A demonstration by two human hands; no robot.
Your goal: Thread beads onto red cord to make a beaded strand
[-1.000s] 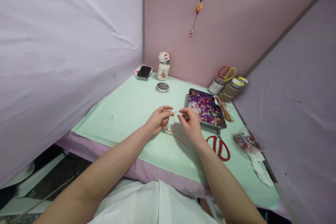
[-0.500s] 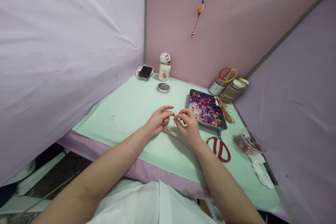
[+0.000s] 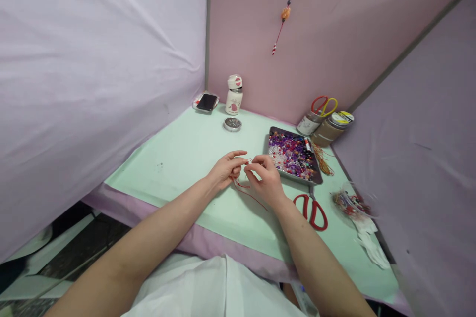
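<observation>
My left hand (image 3: 226,167) pinches a thin red cord (image 3: 256,201) between thumb and fingers, its index finger stretched out above. A small loop of the cord stands up at the fingertips, and a beaded stretch hangs below the palm with a loose tail lying toward the right. Close beside it, my right hand (image 3: 265,178) is closed in a pinch at the same cord near the loop. What exactly lies between the right fingertips is too small to make out fully. Both hands are just above the pale green tabletop (image 3: 178,158).
A tray of mixed beads (image 3: 293,153) sits beyond my right hand, with red-handled scissors (image 3: 314,213) below it. Farther back are a white bottle (image 3: 234,99), a round tin (image 3: 232,124), a phone (image 3: 207,102) and jars (image 3: 329,130). A clear bowl (image 3: 353,203) stands right.
My right fingertips have shifted slightly left and down toward the left hand at the cord. The left hand keeps its pinch; the whole view has moved very slightly.
</observation>
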